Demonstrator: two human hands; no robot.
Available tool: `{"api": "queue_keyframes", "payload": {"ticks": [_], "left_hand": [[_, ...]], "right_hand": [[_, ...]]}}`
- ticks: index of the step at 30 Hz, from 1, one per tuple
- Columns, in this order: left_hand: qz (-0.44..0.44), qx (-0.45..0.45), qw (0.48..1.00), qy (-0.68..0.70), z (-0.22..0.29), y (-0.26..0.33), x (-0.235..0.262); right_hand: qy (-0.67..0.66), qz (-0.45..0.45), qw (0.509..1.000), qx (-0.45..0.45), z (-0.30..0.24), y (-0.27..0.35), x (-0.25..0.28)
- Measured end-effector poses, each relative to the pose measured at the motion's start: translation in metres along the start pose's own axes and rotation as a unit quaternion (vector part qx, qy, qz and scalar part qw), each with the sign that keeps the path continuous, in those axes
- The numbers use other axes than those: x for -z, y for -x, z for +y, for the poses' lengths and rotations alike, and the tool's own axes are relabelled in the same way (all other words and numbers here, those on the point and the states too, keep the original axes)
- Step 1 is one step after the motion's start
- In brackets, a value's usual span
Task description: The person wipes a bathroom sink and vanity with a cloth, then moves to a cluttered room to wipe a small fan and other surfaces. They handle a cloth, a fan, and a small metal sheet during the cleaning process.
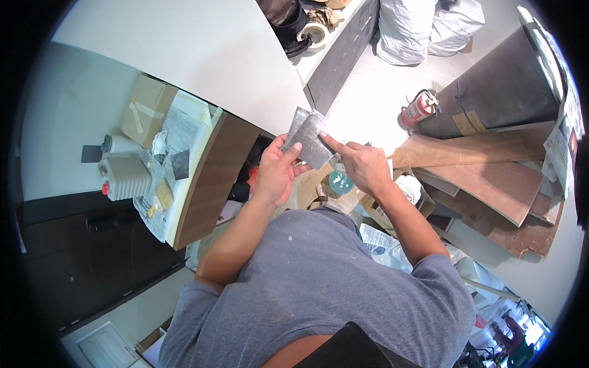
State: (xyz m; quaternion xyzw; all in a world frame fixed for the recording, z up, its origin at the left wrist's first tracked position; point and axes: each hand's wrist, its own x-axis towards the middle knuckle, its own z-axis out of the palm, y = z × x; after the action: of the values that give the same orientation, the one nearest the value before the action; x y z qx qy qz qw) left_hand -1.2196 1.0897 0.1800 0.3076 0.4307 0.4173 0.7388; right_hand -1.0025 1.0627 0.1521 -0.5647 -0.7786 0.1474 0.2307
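Observation:
Two thin grey rectangular plates [313, 142], overlapping and scuffed, are held up in front of my body; their material is unclear. My left hand [279, 168] grips their left and lower edge, with the thumb on the upper face and fingers behind. From the right, my right hand [366, 168] lays its index fingertip on the upper face. Its other fingers are curled, and its thumb is hidden behind the plates.
Left, a counter [199, 178] bears a jug [126, 178], a carton [147, 109] and a dark square sheet [180, 164]. A white panel [184, 49] rises beside it. Below my hands sits a green-lidded tub [340, 183]. Right are brown boards [491, 190], a fire extinguisher [418, 110] and white sacks [402, 30].

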Motion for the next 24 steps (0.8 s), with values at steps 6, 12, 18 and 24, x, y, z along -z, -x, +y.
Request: {"api": "queue_keyframes", "payload": {"ticks": [6,12,18,24], "left_hand": [[0.035,-0.016,0.996,0.076,0.0,0.002,0.011],[-0.003,0.019,0.999,0.037,-0.014,0.015,0.025],[-0.086,-0.006,0.976,-0.198,-0.014,0.029,0.029],[-0.25,0.122,0.937,-0.209,-0.006,0.044,0.03]], "right_hand": [[-0.406,0.036,0.873,-0.269,0.005,0.005,-0.007],[-0.655,-0.019,0.715,-0.244,-0.031,0.001,-0.052],[-0.671,0.187,0.664,-0.272,-0.063,0.003,-0.034],[-0.569,0.336,0.676,-0.326,-0.105,0.015,-0.029]]}}
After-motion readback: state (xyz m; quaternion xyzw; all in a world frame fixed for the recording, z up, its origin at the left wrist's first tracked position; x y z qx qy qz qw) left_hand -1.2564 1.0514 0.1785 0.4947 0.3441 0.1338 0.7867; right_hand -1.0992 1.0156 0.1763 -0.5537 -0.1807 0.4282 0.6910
